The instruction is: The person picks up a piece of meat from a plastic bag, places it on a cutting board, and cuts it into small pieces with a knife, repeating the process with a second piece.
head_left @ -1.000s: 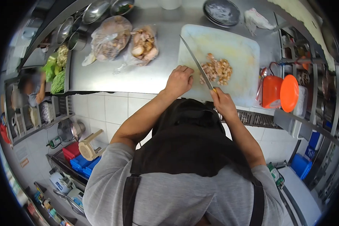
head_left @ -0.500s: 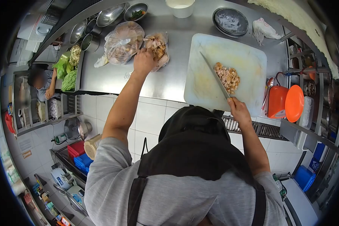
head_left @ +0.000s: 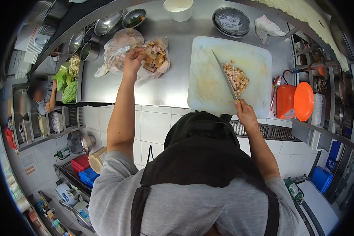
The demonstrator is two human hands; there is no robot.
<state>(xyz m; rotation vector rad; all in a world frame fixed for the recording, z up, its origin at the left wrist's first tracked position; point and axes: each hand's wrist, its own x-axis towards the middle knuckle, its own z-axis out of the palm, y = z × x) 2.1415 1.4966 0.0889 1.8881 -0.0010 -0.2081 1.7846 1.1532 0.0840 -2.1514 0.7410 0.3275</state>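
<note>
In my right hand (head_left: 246, 113) is the handle of a kitchen knife (head_left: 225, 75), its long blade lying across the white cutting board (head_left: 208, 90). Beside the blade sits a heap of diced meat (head_left: 236, 78). My left hand (head_left: 133, 62) is closed, fingertips pinching the edge of an open clear plastic bag (head_left: 156, 59) that holds browned meat pieces. Just behind that hand stands a fuller plastic bag (head_left: 120, 45), partly covered by my fingers.
Metal bowls (head_left: 133, 17) stand at the back left, one with chopped vegetables. A white tub (head_left: 179, 10) and stacked dark plates (head_left: 231, 21) are at the back. A white cloth (head_left: 268, 27) and orange containers (head_left: 303, 101) lie right. A co-worker (head_left: 43, 94) is at far left beside green vegetables.
My left hand has shifted left and up, from over the meat in the open bag to its edge, showing more of the contents. The knife stays by the diced meat.
</note>
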